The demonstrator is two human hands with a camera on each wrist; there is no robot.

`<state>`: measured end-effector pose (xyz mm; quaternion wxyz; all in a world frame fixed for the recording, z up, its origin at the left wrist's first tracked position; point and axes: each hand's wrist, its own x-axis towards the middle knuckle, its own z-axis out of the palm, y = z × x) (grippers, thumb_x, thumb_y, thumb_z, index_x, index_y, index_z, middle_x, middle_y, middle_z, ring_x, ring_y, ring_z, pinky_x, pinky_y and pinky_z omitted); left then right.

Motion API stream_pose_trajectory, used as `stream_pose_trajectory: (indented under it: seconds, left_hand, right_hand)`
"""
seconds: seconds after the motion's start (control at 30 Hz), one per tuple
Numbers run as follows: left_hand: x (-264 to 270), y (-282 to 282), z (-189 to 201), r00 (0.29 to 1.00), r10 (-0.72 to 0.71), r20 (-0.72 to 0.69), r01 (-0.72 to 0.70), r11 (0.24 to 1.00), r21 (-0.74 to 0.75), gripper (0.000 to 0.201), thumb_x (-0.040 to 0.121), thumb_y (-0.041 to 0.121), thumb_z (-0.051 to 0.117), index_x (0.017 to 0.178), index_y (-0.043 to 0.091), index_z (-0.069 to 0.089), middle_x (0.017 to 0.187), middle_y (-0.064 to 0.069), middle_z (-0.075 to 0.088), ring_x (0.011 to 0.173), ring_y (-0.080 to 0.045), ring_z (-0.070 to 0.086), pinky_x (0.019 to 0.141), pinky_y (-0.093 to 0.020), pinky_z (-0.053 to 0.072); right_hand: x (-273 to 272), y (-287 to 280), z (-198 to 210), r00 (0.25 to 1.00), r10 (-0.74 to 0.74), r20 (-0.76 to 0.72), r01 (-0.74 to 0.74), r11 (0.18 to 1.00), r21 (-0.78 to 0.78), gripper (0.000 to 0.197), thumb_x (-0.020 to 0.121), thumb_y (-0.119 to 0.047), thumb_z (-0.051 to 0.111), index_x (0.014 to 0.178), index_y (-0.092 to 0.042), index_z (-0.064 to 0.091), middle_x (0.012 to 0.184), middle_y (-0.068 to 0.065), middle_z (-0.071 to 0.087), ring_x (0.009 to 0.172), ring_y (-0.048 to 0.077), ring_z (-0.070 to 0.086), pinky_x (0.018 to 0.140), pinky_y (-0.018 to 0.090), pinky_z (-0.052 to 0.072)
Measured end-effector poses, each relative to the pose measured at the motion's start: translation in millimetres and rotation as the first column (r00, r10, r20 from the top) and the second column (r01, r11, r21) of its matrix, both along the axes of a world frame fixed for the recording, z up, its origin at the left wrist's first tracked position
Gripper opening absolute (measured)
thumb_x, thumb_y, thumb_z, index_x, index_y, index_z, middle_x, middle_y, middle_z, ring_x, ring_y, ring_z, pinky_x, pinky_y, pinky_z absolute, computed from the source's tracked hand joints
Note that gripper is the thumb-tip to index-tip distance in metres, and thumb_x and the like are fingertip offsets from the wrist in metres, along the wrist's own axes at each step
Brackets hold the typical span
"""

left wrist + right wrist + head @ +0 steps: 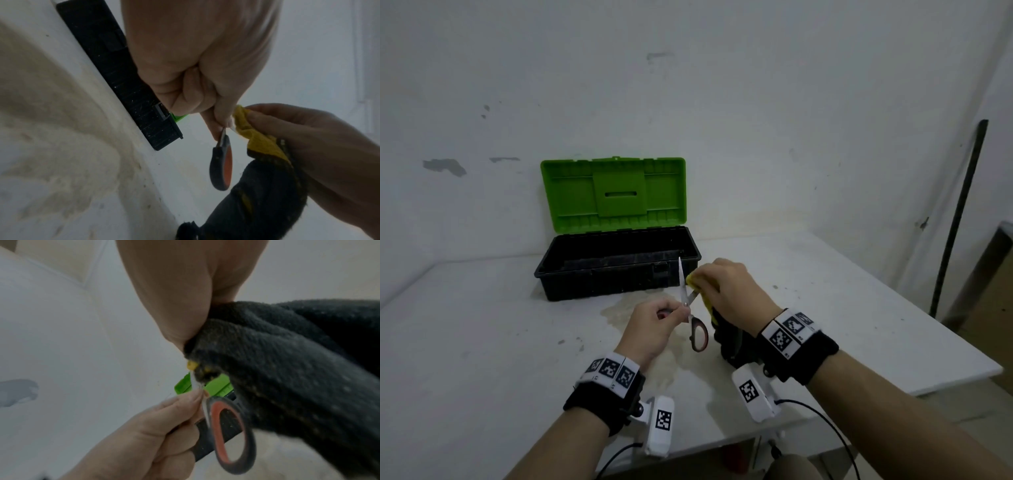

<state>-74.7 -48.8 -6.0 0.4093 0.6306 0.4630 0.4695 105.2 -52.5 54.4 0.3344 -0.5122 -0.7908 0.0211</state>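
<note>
My left hand (662,320) pinches a pair of scissors (681,286) near the pivot. The blades are spread, one pointing straight up, and a black-and-red handle loop (221,165) hangs below. My right hand (724,284) grips a yellow-and-black cloth (726,337) and presses its yellow end (260,146) against the other blade. In the right wrist view the cloth (287,369) hangs from the right hand (174,288), beside the scissors' handle loop (213,426) and the left hand (144,434). The blade under the cloth is mostly hidden.
A black toolbox (616,274) with its green lid (616,192) raised stands just behind the hands, against the wall; its inside looks dark. The white table (482,342) has a brownish stain (619,310) under the hands. A dark pole (959,219) leans at the right.
</note>
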Motion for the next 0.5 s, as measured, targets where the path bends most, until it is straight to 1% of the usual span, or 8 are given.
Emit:
stream_pose_trajectory:
  seconds: [0.07, 0.1, 0.17, 0.23, 0.3, 0.37, 0.43, 0.5]
  left_hand:
    - [0, 0, 1, 0.999, -0.021, -0.045, 0.022, 0.999, 0.029, 0.015, 0.091, 0.024, 0.072, 0.077, 0.022, 0.076, 0.081, 0.005, 0.075, 0.077, -0.006, 0.068, 0.076, -0.025, 0.05]
    - [0, 1, 0, 0.998, -0.027, -0.059, 0.029, 0.999, 0.038, 0.016, 0.091, 0.024, 0.073, 0.075, 0.025, 0.076, 0.082, 0.003, 0.075, 0.081, -0.011, 0.068, 0.079, -0.028, 0.052]
    - [-2, 2, -2, 0.996, -0.023, -0.088, 0.027, 0.998, 0.049, 0.017, 0.09, 0.025, 0.073, 0.073, 0.029, 0.076, 0.084, -0.001, 0.074, 0.085, -0.019, 0.068, 0.082, -0.033, 0.053]
    - [-4, 2, -3, 0.996, -0.017, -0.084, 0.021, 0.999, 0.044, 0.017, 0.09, 0.024, 0.073, 0.073, 0.025, 0.076, 0.084, -0.001, 0.075, 0.082, -0.015, 0.069, 0.078, -0.032, 0.054]
    - [-3, 1, -2, 1.0, -0.007, 0.002, 0.007, 1.0, -0.013, 0.015, 0.092, 0.021, 0.071, 0.078, 0.017, 0.076, 0.074, 0.003, 0.073, 0.063, -0.002, 0.064, 0.065, -0.027, 0.047]
    - [1, -1, 1, 0.995, 0.011, 0.095, -0.002, 0.996, -0.095, 0.015, 0.094, 0.016, 0.068, 0.087, 0.005, 0.073, 0.054, 0.012, 0.063, 0.045, 0.004, 0.052, 0.054, -0.023, 0.036]
    - [4, -1, 2, 0.99, 0.002, 0.139, 0.019, 0.989, -0.144, 0.016, 0.096, 0.013, 0.064, 0.093, -0.001, 0.071, 0.047, 0.015, 0.056, 0.04, 0.004, 0.047, 0.049, -0.019, 0.032]
    - [7, -2, 3, 0.987, -0.018, 0.158, 0.041, 0.988, -0.147, 0.015, 0.096, 0.012, 0.064, 0.094, -0.001, 0.071, 0.05, 0.013, 0.059, 0.04, 0.004, 0.047, 0.048, -0.017, 0.032]
  right_hand:
    - [-5, -3, -1, 0.995, -0.002, 0.098, 0.009, 0.998, -0.068, 0.022, 0.097, -0.028, 0.053, 0.096, -0.018, 0.072, 0.087, 0.005, 0.063, 0.082, 0.022, 0.057, 0.078, 0.038, 0.05]
    - [-3, 0, 0, 0.994, -0.031, 0.108, 0.04, 0.996, -0.082, 0.022, 0.097, -0.028, 0.052, 0.095, -0.016, 0.072, 0.085, 0.005, 0.063, 0.08, 0.024, 0.057, 0.077, 0.04, 0.051]
    - [6, 8, 4, 0.988, -0.135, 0.077, 0.142, 0.986, -0.083, 0.024, 0.098, -0.027, 0.052, 0.095, -0.013, 0.071, 0.084, 0.006, 0.062, 0.081, 0.025, 0.057, 0.074, 0.038, 0.05]
    - [15, 14, 6, 0.975, -0.223, 0.019, 0.223, 0.974, -0.034, 0.024, 0.098, -0.027, 0.051, 0.097, -0.014, 0.071, 0.088, 0.008, 0.063, 0.085, 0.027, 0.059, 0.074, 0.036, 0.049]
    - [17, 12, 3, 0.987, -0.151, -0.061, 0.154, 0.987, 0.051, 0.02, 0.098, -0.028, 0.054, 0.097, -0.017, 0.07, 0.089, 0.006, 0.064, 0.083, 0.023, 0.06, 0.075, 0.034, 0.048]
    - [10, 1, -4, 0.998, 0.037, -0.06, -0.032, 0.996, 0.088, 0.017, 0.097, -0.029, 0.058, 0.1, -0.019, 0.071, 0.091, 0.002, 0.065, 0.082, 0.017, 0.06, 0.076, 0.027, 0.048]
    - [3, -7, -14, 0.986, 0.165, 0.008, -0.165, 0.983, 0.081, 0.016, 0.096, -0.026, 0.059, 0.102, -0.018, 0.072, 0.094, 0.001, 0.065, 0.083, 0.014, 0.061, 0.076, 0.024, 0.049]
    - [1, -8, -23, 0.981, 0.186, 0.045, -0.19, 0.977, 0.093, 0.017, 0.096, -0.025, 0.059, 0.104, -0.017, 0.072, 0.096, 0.001, 0.064, 0.082, 0.014, 0.062, 0.075, 0.025, 0.051]
